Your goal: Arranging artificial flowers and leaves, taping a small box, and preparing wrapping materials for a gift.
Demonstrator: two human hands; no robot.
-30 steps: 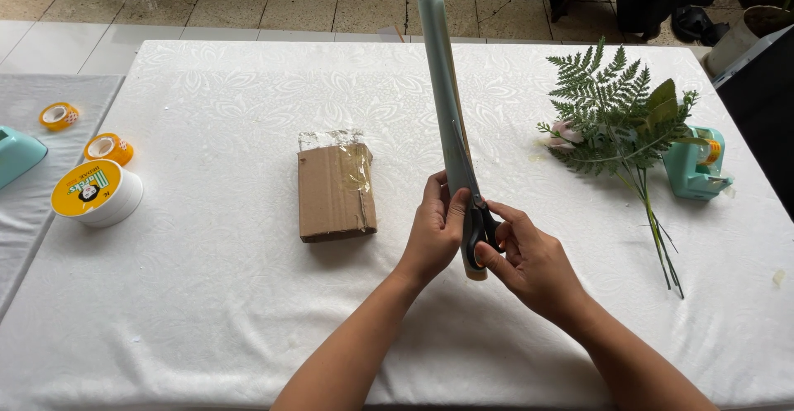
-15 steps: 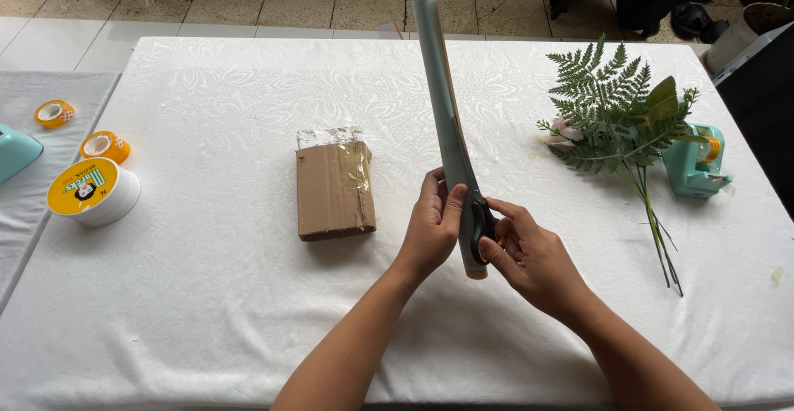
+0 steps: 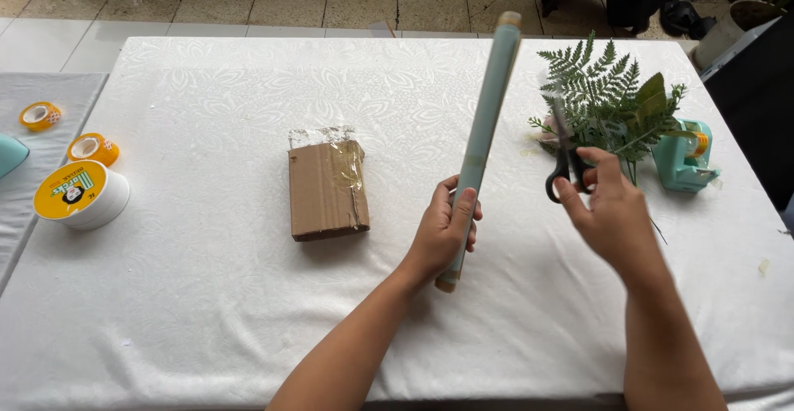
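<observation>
While my left hand [image 3: 442, 229] wraps round the lower part of the long pale blue-green roll of paper [image 3: 488, 121], my right hand [image 3: 608, 217] has lifted clear to the right with the black-handled scissors [image 3: 565, 163]. The left-hand grip is closed firmly on the roll, thumb on the near side and fingers curled over the front. The roll slants up and away from me towards the far edge of the table, its bottom end near the white patterned tablecloth [image 3: 207, 295] at the middle of the near half; I cannot tell whether it touches. My right fingers are hooked in the scissor handles, blades pointing away from me and seemingly together.

As I judge it, the work is at the stage of roll in one hand and cutting tool in the other, the two well apart. Any move from here calls for a steady left hand, since the roll is tall and held only low down, and for the blades to stay pointed away from my left fingers.

Left of the roll a brown cardboard box with shiny tape [image 3: 327, 188] lies flat mid-table. Behind my right hand, by the right edge, green fern sprigs [image 3: 608, 97] lie beside a teal tape dispenser [image 3: 682, 159]. At the left edge sit a white tape roll with a yellow face [image 3: 81, 196] and a small orange tape roll [image 3: 93, 148].
</observation>
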